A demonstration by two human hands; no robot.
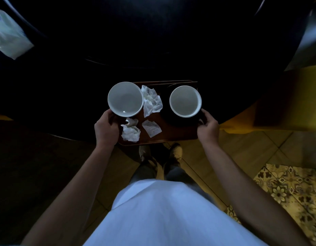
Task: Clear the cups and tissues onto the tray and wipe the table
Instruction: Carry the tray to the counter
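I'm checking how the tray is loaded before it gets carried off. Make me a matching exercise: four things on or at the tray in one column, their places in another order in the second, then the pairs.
Things
1. left cup
2. right cup
3. largest crumpled tissue
4. right hand

Places
A. between the two cups
B. gripping the tray's right edge
C. on the tray's left end, above the left hand
D. on the tray's right end

Pairs: 1-C, 2-D, 3-A, 4-B
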